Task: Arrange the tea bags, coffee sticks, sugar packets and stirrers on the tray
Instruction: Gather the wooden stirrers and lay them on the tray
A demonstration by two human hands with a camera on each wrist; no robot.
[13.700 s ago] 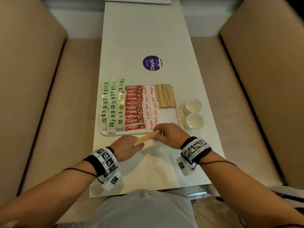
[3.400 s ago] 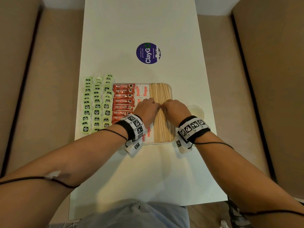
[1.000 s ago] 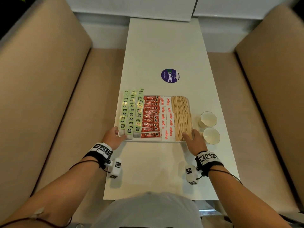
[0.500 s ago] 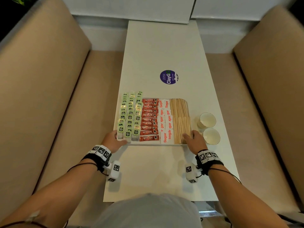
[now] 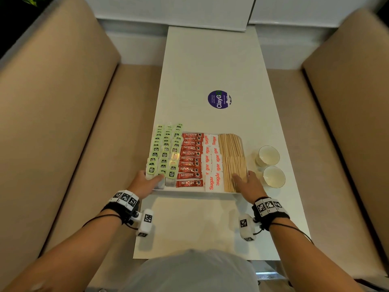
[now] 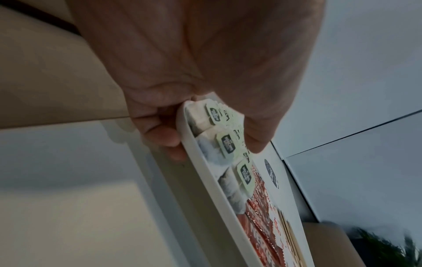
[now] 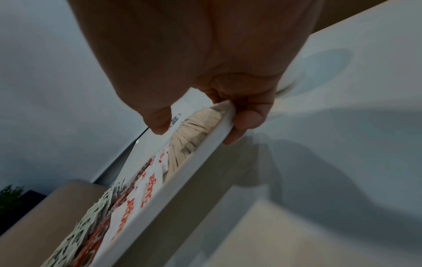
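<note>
**Both hands gripping the near corners of the filled tray**

Gripped at its near left corner by the left hand (image 5: 145, 183), thumb over the rim above the nearest tea bags, fingers (image 6: 160, 133) curled beneath. Gripped likewise at the near right corner by the right hand (image 5: 247, 183), thumb on the stirrers, fingers (image 7: 247, 119) curled under the rim. Near edge of the white, shallow, round-cornered tray (image 5: 189, 190) casting a shadow on the table (image 5: 210, 60), seemingly raised.

Four bands on the tray, left to right: three columns of green-tagged tea bags (image 5: 166, 150), too many to count surely; ten red foil coffee sticks (image 5: 191, 159) stacked crosswise; two columns of white paper sugar packets (image 5: 212, 163), overlapping, count unclear; two end-to-end bundles of flat wooden stirrers (image 5: 232, 157).

Just right of the tray, two small white round cups (image 5: 270, 165), near the right hand. Beyond the far rim, a round purple sticker (image 5: 219, 99) and bare tabletop. Beige padded benches (image 5: 63, 123) along both long table edges.
</note>
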